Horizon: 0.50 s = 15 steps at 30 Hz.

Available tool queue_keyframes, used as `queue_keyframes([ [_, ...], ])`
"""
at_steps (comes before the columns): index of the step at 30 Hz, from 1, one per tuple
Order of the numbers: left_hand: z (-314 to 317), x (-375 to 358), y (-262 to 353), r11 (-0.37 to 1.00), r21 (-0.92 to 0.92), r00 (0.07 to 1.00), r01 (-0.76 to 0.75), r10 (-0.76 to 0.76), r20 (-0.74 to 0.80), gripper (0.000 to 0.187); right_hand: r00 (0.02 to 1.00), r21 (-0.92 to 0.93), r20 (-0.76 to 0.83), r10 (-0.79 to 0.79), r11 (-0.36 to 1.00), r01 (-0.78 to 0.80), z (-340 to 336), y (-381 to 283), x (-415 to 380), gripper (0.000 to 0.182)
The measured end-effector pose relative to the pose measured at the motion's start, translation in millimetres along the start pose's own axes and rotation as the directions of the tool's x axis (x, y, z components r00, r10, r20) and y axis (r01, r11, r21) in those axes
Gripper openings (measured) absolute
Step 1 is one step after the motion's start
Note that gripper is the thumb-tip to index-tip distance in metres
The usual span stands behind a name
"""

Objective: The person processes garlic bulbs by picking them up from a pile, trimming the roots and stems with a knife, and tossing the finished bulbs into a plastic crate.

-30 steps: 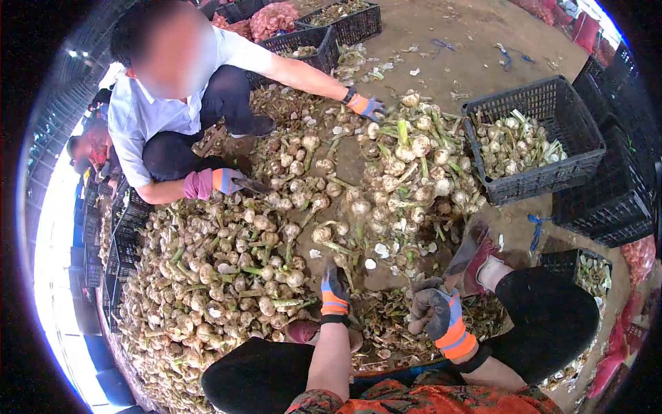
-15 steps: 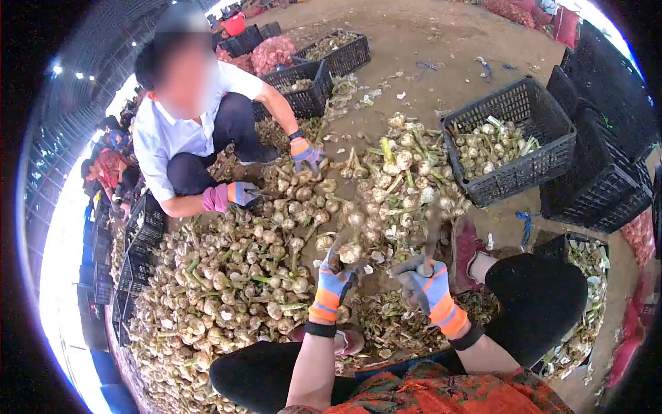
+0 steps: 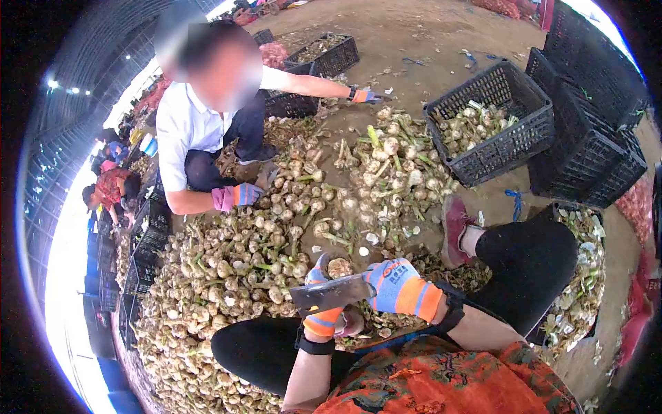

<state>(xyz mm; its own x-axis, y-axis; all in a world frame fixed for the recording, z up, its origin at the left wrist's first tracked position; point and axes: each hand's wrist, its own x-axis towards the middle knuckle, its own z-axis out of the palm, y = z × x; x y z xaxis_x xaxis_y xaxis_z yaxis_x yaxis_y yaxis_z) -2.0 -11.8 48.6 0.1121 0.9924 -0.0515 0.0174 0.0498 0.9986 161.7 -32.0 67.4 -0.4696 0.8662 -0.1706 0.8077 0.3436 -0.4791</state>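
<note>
My left hand [image 3: 319, 319] wears a blue and orange glove and is closed around a garlic bulb [image 3: 339, 268], whose pale round face points up. In my right hand [image 3: 405, 284], gloved alike, is a broad-bladed knife [image 3: 329, 295]. Its flat blade lies level across the front of my left hand and hides part of the fingers, close below the bulb. The knife's handle is covered by my fist. A heap of garlic bulbs with stems [image 3: 234, 276] spreads to the left. Another garlic pile [image 3: 400, 165] lies ahead, past my hands.
A black crate [image 3: 507, 148] with garlic inside stands ahead right, beside stacked black crates [image 3: 583, 148]. Trimmings fill a container [image 3: 579, 276] by my knee. Across the heap a co-worker [image 3: 207, 138] squats, one gloved hand [image 3: 365, 96] stretched out over the floor and the other [image 3: 245, 194] holding a blade.
My right hand has turned over and moved left, bringing the knife from upright to level across my left hand. The bulb is slightly lower. The co-worker's arm has reached out to the right.
</note>
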Motion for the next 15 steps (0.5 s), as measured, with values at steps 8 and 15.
queue_keyframes([
  [8,-1,-13,23,0.774,0.596,0.977,-0.212,0.183,0.110,0.040,0.996,-0.008,0.081,0.025,1.000,-0.024,6,-1,5,0.035],
  [15,-3,-8,-8,0.805,0.581,0.992,-0.123,0.104,0.067,0.040,0.998,0.034,-0.043,0.037,0.999,-0.036,34,16,11,0.036],
])
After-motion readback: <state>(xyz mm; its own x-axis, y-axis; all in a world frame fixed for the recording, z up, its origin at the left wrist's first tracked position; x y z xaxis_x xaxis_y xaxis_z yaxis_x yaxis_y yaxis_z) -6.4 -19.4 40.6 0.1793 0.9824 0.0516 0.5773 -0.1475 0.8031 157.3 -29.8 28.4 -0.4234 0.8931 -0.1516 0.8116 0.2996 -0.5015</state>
